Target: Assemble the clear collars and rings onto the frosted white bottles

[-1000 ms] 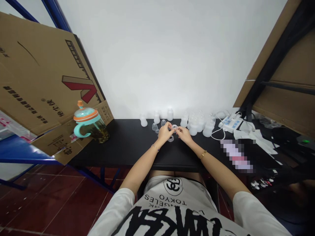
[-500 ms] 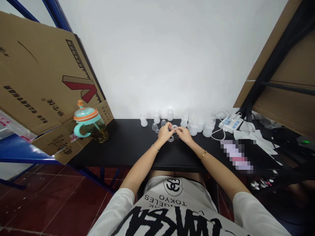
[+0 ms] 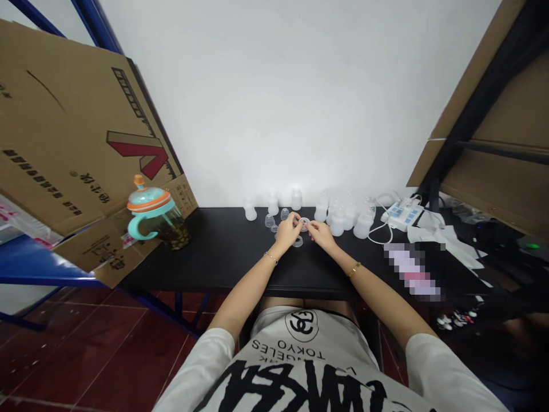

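Between my hands, above the black table, is a clear bottle collar ring. My left hand pinches its left side, and the fingers of my right hand are closed on its right side. A second clear ring lies on the table just below. Left of my left hand stand a clear dome cap and another clear cap. Behind them, white baby bottles stand along the wall, one of them a single bottle. A cluster of bottles stands right of my right hand.
A teal-lidded jug stands at the table's left by a large cardboard box. On the right are a white power strip with its cable, crumpled white tissue and a blurred-out flat object. A white wall rises behind.
My fingers have shifted slightly on the ring, and my right fingertips sit a little lower on it. Everything else stays in place; the view has moved very slightly.
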### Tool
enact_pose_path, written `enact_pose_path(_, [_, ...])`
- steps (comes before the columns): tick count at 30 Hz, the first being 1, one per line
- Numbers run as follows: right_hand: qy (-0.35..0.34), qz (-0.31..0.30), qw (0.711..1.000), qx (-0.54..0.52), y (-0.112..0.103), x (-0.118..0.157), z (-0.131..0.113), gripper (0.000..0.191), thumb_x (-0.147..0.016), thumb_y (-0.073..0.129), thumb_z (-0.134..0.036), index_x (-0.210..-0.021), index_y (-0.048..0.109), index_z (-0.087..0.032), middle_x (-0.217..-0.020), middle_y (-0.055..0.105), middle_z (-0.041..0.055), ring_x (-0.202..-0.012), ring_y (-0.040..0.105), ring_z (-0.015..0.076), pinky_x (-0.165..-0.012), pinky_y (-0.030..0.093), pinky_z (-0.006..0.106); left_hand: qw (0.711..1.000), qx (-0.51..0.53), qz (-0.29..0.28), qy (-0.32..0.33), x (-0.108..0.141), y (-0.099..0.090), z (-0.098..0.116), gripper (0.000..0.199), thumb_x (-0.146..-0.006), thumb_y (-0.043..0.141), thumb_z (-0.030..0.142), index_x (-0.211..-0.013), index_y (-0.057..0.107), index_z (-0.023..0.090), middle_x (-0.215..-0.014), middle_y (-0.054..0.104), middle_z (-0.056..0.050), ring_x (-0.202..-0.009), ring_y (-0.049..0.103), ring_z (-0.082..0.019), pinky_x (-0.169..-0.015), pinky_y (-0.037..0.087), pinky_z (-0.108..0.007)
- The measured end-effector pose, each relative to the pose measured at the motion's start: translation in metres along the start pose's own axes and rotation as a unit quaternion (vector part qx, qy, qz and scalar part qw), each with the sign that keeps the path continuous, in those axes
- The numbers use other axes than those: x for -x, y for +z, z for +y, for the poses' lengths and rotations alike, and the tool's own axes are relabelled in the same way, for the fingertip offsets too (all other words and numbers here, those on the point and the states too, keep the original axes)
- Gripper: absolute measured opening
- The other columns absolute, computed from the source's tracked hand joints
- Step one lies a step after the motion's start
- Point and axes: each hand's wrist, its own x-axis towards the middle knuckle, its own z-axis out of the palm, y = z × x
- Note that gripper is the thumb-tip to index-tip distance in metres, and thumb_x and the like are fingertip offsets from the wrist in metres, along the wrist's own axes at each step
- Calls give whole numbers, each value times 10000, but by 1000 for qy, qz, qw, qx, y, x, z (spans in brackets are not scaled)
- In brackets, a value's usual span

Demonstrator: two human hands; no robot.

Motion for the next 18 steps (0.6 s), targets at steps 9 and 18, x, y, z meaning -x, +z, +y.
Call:
enact_pose_path(9, [4, 6, 1000, -7, 3, 3, -3, 442, -913, 499, -610, -739, 609, -219, -546, 616, -6, -441, 567, 153, -484, 431, 258, 1000, -25, 5, 1, 1, -2, 1, 148, -952, 569, 331, -1055, 655, 269, -821, 739, 13, -696, 665, -169, -676, 427, -258])
enact_pose_path(18, [0, 9, 1000, 17, 2, 4, -2, 452, -929, 487, -595, -695, 587, -221, -608, 657, 9, -518, 600, 160, -531, 443, 255, 998, -58, 1, 3, 1, -1, 1, 175, -965, 552, 354, -1031, 682, 257, -769, 707, 7, -703, 652, -176, -671, 416, -260])
